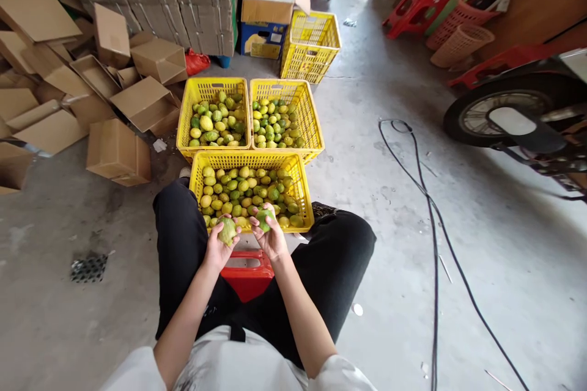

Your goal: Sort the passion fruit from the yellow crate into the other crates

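The floor [367,195] is bearing the crates: the rear left crate [182,125] and rear right crate [315,122] are standing side by side, while the front crate [306,195] is sitting between the person's legs [353,244], probably for easy reach. The red stool [250,289] is showing between the thighs, seemingly keeping the body low and near the fruit. By the front crate's near rim, the left hand [217,252] is holding a dull fruit [227,233] and the right hand [276,243] is gripping a green fruit [265,220], fingers curling around the sides, apparently leaving the upper skins visible.
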`<state>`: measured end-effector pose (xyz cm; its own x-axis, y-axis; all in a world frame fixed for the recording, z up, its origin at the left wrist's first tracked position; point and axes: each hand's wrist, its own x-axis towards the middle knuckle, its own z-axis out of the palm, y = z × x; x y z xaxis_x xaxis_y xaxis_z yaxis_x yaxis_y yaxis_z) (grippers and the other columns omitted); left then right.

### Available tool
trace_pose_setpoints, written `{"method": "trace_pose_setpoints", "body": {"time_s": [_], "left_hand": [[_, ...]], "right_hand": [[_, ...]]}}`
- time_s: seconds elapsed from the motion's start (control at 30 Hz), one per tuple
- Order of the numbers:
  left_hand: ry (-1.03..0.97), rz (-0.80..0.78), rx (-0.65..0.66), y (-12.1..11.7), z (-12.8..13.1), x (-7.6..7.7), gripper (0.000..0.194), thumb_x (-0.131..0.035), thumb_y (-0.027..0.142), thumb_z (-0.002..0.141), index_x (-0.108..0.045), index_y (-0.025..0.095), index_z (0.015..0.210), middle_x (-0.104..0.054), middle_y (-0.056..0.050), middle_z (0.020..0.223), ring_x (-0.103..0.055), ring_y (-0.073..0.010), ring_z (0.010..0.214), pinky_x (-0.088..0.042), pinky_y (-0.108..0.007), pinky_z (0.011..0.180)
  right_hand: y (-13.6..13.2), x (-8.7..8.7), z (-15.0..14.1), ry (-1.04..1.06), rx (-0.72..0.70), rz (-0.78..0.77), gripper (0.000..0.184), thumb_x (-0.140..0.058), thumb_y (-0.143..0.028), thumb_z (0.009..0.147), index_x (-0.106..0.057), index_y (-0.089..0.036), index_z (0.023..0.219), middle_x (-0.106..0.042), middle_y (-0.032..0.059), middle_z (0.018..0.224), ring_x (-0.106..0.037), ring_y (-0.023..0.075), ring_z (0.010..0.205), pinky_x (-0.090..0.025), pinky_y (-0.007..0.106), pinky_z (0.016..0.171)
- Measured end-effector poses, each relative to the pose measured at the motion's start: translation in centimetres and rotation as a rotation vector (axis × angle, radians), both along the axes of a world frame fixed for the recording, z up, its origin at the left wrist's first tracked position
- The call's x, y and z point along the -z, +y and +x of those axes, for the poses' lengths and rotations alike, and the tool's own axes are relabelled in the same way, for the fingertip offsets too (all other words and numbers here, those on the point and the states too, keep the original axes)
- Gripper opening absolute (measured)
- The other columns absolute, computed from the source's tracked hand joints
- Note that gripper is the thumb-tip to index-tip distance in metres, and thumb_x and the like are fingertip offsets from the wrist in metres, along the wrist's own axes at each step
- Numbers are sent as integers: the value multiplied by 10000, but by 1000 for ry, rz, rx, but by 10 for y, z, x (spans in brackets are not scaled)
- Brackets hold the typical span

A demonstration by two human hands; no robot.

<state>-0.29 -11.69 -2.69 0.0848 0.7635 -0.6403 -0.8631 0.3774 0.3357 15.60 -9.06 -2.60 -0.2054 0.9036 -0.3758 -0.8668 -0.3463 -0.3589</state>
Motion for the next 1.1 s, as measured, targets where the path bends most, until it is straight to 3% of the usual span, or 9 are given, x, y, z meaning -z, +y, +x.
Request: {"method": "trace_pose_setpoints", "body": {"time_s": [0.17,0.3,0.4,0.5,0.6,0.67,0.87,0.97,1.1], "left_hand": [[-53,6,-37,0,-2,-1,401,-633,244,900,-692,194,1293,-806,-94,1078,-783,-230,931,-632,-327,792],[-64,-41,-127,1,-1,-3,508,-523,172,917,-656,184,1407,-815,-100,1120,-787,-240,1053,-626,-399,972],[-47,-37,-91,1,-1,-2,379,-589,215,953,-678,181,1320,-802,-104,1116,-774,-223,1006,-626,-324,846],[-28,3,-11,-1,-2,0,267,-708,269,927,-680,207,1184,-753,-68,1009,-711,-163,804,-502,-199,559],[-30,35,7,-2,-4,1,236,-745,237,880,-660,220,1100,-696,-35,955,-652,-121,733,-431,-148,482],[-16,32,-3,-2,-3,2,233,-737,194,866,-658,221,1083,-701,-34,968,-654,-118,740,-447,-150,496],[-8,38,-36,-2,-1,4,373,-657,236,953,-689,206,1323,-785,-72,1035,-747,-179,821,-564,-233,628],[-52,17,-60,-1,-2,3,463,-562,251,998,-651,190,1449,-809,-109,1115,-803,-236,965,-641,-310,773],[-94,-37,-91,2,-1,1,485,-483,215,1070,-596,189,1540,-824,-119,1162,-817,-231,1043,-659,-359,928]], "right_hand": [[7,-4,-19,25,-29,16,438,-886,-349,684,-656,-313,1054,-725,29,1077,-707,248,1065,-630,319,758],[10,-8,-20,57,-45,35,510,-822,-352,668,-700,-319,1162,-764,67,1221,-681,335,1309,-638,525,1017],[9,-7,-16,29,-21,13,574,-864,-389,727,-700,-321,1273,-766,58,1213,-724,289,1225,-653,475,1020],[6,0,-12,25,-13,-28,579,-912,-416,760,-695,-319,1288,-744,22,1076,-736,208,1009,-675,320,850],[5,6,-11,42,-25,-17,624,-962,-317,697,-681,-325,1253,-692,-7,983,-657,147,816,-559,173,588],[5,8,-14,20,-26,6,619,-962,-260,682,-669,-327,1223,-674,-11,989,-609,124,764,-461,137,508],[4,8,-24,-28,-38,36,492,-941,-324,719,-670,-304,1129,-702,8,1047,-650,156,826,-557,222,639],[6,5,-22,14,-39,41,516,-889,-376,704,-689,-305,1175,-749,54,1162,-725,249,1003,-650,349,773],[9,3,-16,26,-65,48,589,-851,-358,698,-690,-304,1262,-769,94,1277,-729,340,1218,-679,493,926]]}}
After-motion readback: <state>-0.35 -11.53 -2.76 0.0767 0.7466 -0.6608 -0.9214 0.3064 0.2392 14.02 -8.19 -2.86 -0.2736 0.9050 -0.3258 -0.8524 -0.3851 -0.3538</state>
